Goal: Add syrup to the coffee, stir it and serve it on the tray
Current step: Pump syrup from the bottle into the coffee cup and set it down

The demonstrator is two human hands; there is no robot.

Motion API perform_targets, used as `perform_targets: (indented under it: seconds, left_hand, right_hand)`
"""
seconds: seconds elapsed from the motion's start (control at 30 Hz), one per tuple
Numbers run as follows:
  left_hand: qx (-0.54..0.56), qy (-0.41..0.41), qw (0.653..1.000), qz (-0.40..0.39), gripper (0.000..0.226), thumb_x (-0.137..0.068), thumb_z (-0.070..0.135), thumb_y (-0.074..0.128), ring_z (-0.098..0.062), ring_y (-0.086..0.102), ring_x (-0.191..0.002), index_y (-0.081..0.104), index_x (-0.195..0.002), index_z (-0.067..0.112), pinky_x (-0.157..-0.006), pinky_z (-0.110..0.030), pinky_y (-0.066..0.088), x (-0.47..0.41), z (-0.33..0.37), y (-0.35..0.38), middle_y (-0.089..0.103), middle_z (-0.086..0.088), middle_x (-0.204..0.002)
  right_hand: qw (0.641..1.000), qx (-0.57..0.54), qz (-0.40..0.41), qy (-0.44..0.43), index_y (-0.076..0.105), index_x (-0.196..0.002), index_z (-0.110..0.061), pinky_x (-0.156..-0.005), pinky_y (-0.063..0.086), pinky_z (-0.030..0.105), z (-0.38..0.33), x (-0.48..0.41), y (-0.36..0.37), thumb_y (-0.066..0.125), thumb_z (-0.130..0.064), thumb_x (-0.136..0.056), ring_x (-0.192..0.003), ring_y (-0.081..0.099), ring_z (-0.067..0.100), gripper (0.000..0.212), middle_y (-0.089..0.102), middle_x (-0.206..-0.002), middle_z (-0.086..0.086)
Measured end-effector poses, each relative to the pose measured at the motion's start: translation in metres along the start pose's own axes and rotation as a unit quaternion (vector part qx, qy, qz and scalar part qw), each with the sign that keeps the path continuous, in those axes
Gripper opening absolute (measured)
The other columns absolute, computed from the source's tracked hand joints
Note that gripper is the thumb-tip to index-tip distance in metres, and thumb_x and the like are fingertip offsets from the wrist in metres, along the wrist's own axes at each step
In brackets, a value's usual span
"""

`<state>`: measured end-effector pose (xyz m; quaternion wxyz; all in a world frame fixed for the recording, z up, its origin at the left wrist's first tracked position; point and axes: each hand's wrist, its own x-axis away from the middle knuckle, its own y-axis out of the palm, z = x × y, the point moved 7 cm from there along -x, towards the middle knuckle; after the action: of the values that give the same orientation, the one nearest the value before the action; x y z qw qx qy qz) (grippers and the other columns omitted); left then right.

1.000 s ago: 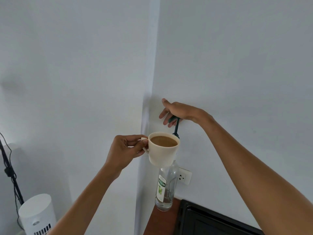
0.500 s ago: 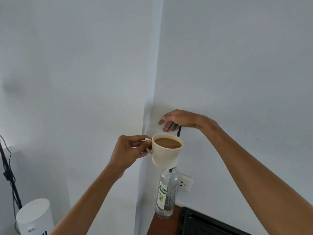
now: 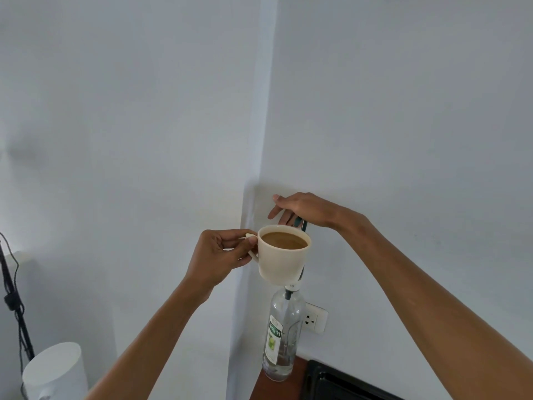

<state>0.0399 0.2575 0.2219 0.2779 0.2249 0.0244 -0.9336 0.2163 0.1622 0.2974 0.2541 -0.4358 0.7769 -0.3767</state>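
My left hand [image 3: 223, 252] holds a cream cup [image 3: 281, 262] of milky coffee by its handle, up in the air and upright. Directly below the cup stands a clear glass syrup bottle [image 3: 281, 336] with a white and green label and a dark green pump [image 3: 301, 225] on a long stem. My right hand [image 3: 300, 210] rests palm down on the pump head, just behind the cup's rim, with the fingers spread. The cup hides the pump's nozzle and most of the stem. A black tray [image 3: 323, 382] shows at the bottom, right of the bottle.
The bottle stands on a brown wooden surface [image 3: 259, 388] in a corner of white walls. A wall socket [image 3: 315, 320] sits behind the bottle. At the lower left are a white cylindrical device [image 3: 54, 370] and a black stand with cables [image 3: 13, 298].
My right hand has gone down with the pump head, from well above the cup to just behind its rim. The cup has stayed beside the pump.
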Motion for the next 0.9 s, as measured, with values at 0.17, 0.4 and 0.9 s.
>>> perform_targets:
  seconds: [0.17,0.4,0.9]
  left_hand:
    - [-0.004,0.003,1.0,0.005,0.018,-0.094,0.012,0.074,-0.02,0.082,-0.085,0.087,-0.093,0.024,-0.077,-0.024,0.064,-0.0003,0.0029,-0.001,0.084,-0.009,-0.088]
    - [-0.006,0.004,1.0,0.01,0.015,-0.094,0.012,0.074,-0.021,0.081,-0.084,0.086,-0.096,0.02,-0.078,-0.026,0.064,-0.0022,0.0068,0.0013,0.084,-0.011,-0.088]
    - [-0.024,0.0,1.0,0.009,0.013,-0.092,0.014,0.075,-0.019,0.081,-0.084,0.086,-0.098,0.018,-0.079,-0.029,0.065,0.0027,0.0042,0.0021,0.085,-0.009,-0.088]
  right_hand:
    - [1.0,0.0,0.015,-0.009,0.08,-0.101,-0.031,-0.093,0.054,0.039,-0.0001,0.0015,0.0007,0.027,-0.074,-0.094,-0.094,0.072,0.017,0.068,0.08,-0.092,0.0]
    - [0.999,0.012,0.026,-0.017,0.08,-0.104,-0.028,-0.083,0.057,0.037,-0.0015,0.0033,0.0013,0.025,-0.077,-0.091,-0.091,0.072,0.02,0.075,0.078,-0.096,0.005]
    - [0.999,0.04,-0.02,0.03,0.074,-0.117,-0.032,-0.077,0.041,0.028,-0.0097,0.0071,-0.0013,0.008,-0.095,-0.069,-0.1,0.069,0.017,0.103,0.077,-0.099,0.002]
